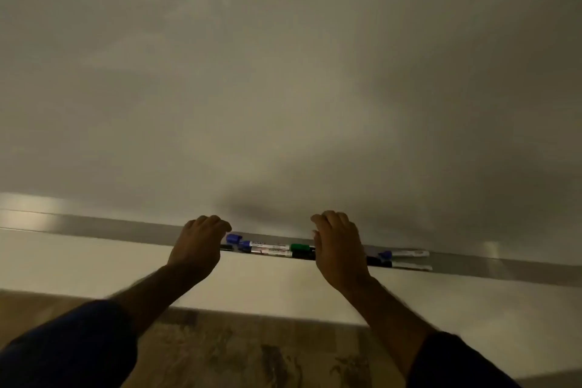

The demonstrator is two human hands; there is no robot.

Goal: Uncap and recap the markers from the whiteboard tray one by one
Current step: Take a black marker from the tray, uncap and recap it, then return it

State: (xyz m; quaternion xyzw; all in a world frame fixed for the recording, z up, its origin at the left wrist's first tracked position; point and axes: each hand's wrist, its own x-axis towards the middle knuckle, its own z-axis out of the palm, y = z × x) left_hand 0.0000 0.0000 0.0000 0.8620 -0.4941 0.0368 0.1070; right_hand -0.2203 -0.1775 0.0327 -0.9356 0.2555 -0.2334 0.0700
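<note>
- I saw the left hand (pixel 198 242) and right hand (pixel 338 249) curled over the long metal tray (pixel 94 225); whether either grip held anything, I couldn't tell.
- Slim, round markers (pixel 271 250) with blue, green and black caps lay in the tray between them.

The room was dim and yellowish. My head's shadow darkened the large white whiteboard (pixel 283 88) above the long metal tray (pixel 94 227), which showed glare patches at both ends. My forearms were motion-blurred; the edges bowed.
</note>
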